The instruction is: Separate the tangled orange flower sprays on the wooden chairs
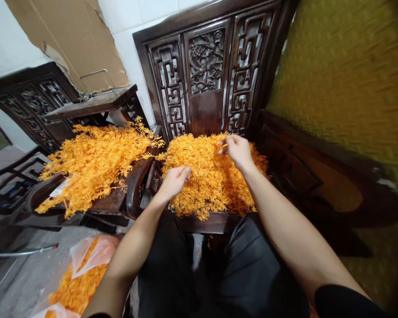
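Note:
A thick heap of small orange, curly plastic-looking pieces (202,190) covers the seat of a dark carved wooden chair (208,108). At the heap's left side is my left hand (176,181), its fingers curled and thumb pressed against them; whatever it may hold is hidden. Higher up, over the right part of the heap, my right hand (238,151) has its fingers bent together, with a bit of orange piece showing at the fingertips. The exact shape of that piece is too small to tell.
Left of the chair, a second orange pile (99,163) spreads over another wooden seat, beyond a curved armrest (134,194). A plastic bag (101,247) of orange pieces stands on the floor. Cardboard (82,44) leans behind. A yellow-green textured surface (345,79) rises at right.

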Tool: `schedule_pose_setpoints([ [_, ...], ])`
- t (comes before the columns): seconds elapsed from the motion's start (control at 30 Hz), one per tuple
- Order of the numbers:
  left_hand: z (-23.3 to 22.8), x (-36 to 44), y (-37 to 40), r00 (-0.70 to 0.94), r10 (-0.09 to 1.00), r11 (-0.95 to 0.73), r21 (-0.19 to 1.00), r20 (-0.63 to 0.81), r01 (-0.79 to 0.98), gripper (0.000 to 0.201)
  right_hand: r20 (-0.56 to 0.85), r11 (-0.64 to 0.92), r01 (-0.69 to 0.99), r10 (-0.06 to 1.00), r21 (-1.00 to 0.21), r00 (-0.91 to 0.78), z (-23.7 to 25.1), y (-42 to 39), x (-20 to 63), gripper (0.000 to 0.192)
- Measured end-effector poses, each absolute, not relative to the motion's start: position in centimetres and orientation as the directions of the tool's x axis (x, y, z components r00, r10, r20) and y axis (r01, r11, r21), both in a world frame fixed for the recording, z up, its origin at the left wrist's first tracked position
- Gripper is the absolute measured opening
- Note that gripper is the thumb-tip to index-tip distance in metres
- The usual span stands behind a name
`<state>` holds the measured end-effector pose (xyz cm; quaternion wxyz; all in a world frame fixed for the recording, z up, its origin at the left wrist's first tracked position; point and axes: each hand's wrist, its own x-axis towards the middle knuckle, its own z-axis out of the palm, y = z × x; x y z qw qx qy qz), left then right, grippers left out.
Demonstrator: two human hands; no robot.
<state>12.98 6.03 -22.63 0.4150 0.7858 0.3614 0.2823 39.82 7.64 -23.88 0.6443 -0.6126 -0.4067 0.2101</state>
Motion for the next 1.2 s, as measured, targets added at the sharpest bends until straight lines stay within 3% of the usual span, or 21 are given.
schedule_pose_setpoints([
  [0.13,-22.6,13.0,6.2,0.559,0.804,-0.419,0.860,0.202,0.292,0.046,0.383,0.029,0.654,0.829,-0.756,0.406,-25.8,8.5,39.3,0.031],
  [0.23,-22.5,12.9,5.9,0.550,0.801,-0.454,0.840,0.237,0.299,0.048,0.456,0.014,0.791,0.823,-0.612,0.339,-26.1,8.9,38.5,0.044],
  [0.3,-22.4,12.8,5.8,0.543,0.804,-0.459,0.834,0.244,0.305,0.049,0.506,0.071,0.757,0.784,-0.649,0.360,-25.6,8.5,37.8,0.054],
  [0.37,-22.3,12.8,5.7,0.543,0.804,-0.458,0.835,0.242,0.305,0.050,0.503,0.219,0.609,0.793,-0.763,0.345,-24.9,7.5,36.9,0.060],
  [0.47,-22.3,12.9,5.6,0.554,0.794,-0.458,0.846,0.251,0.274,0.049,0.476,0.394,0.395,0.869,-0.830,0.135,-23.8,6.0,35.4,0.055],
  [0.53,-22.3,13.0,5.3,0.556,0.791,-0.443,0.866,0.257,0.231,0.049,0.487,0.430,0.384,0.871,-0.817,0.062,-23.4,5.6,34.8,0.049],
  [0.7,-22.4,13.7,4.4,0.599,0.785,-0.371,0.894,0.157,0.252,0.053,0.439,0.315,0.397,0.856,-0.862,0.274,-23.2,7.2,35.3,0.063],
  [0.87,-22.4,14.1,4.6,0.585,0.796,-0.395,0.865,0.153,0.310,0.055,0.435,0.238,0.457,0.810,-0.857,0.393,-23.6,9.7,34.3,0.073],
  [1.03,-21.9,13.3,4.3,0.620,0.782,-0.228,0.954,0.061,0.193,0.054,0.362,0.055,0.480,0.732,-0.875,0.577,-24.1,11.3,36.4,0.069],
  [1.13,-21.7,12.7,4.6,0.624,0.781,-0.111,0.990,0.035,0.083,0.055,0.277,-0.043,0.381,0.612,-0.924,0.741,-25.0,10.8,39.9,0.067],
  [1.2,-21.8,12.6,5.2,0.574,0.818,-0.066,0.997,0.035,0.033,0.055,0.140,-0.029,0.201,0.618,-0.979,0.774,-25.4,10.1,41.4,0.068],
])
